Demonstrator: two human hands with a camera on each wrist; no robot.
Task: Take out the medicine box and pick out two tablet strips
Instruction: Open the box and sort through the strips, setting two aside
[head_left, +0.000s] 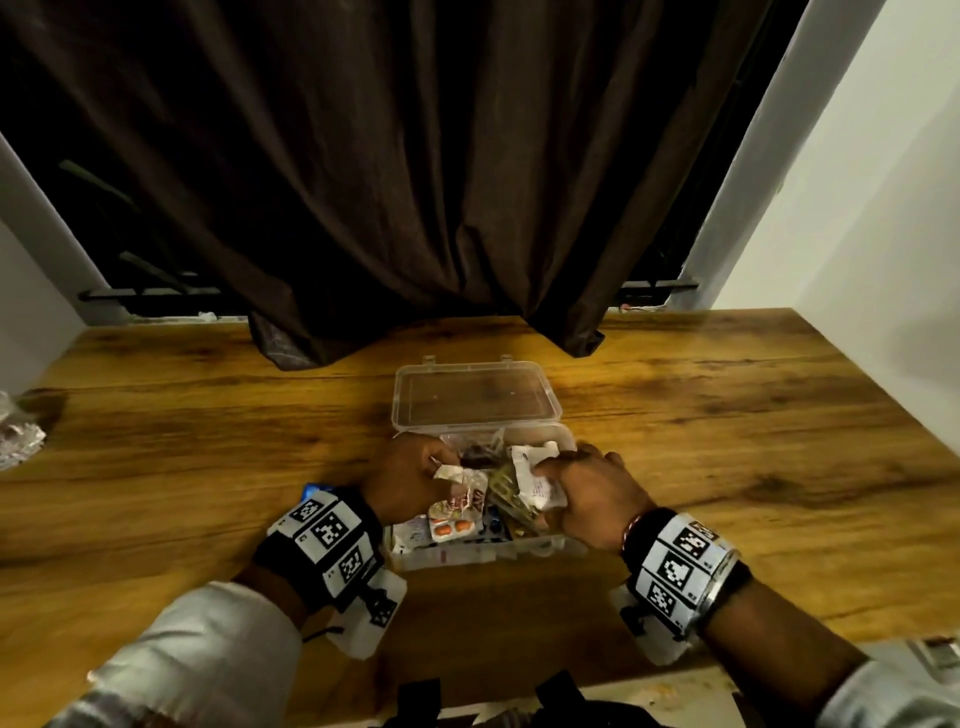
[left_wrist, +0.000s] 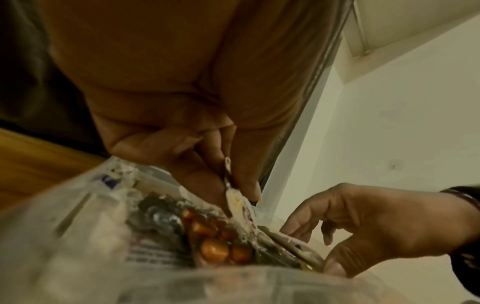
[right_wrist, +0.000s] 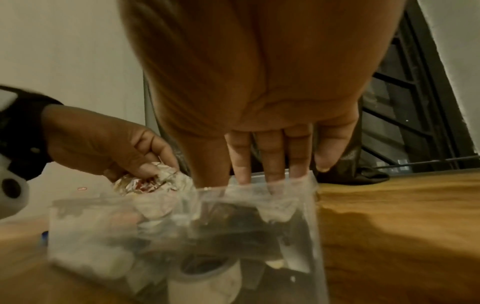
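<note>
The clear plastic medicine box (head_left: 470, 553) sits on the wooden table (head_left: 727, 415) right in front of me, its long axis running left to right, its lid (head_left: 475, 397) swung open and lying flat on the far side, towards the dark curtain (head_left: 415, 182). My left hand (head_left: 402, 483) is over the left part of the box, thumb and fingers pinching the top edge of a foil tablet strip (head_left: 465, 493) that hangs with its long axis roughly up and down, top end tipped towards the lid. Just beside it, nearer me, lies a strip of orange tablets (head_left: 452, 529). My right hand (head_left: 589, 499) reaches in at the right side, fingers curled around a white paper packet (head_left: 535, 475); its index finger (head_left: 553, 466) lies across the paper.
</note>
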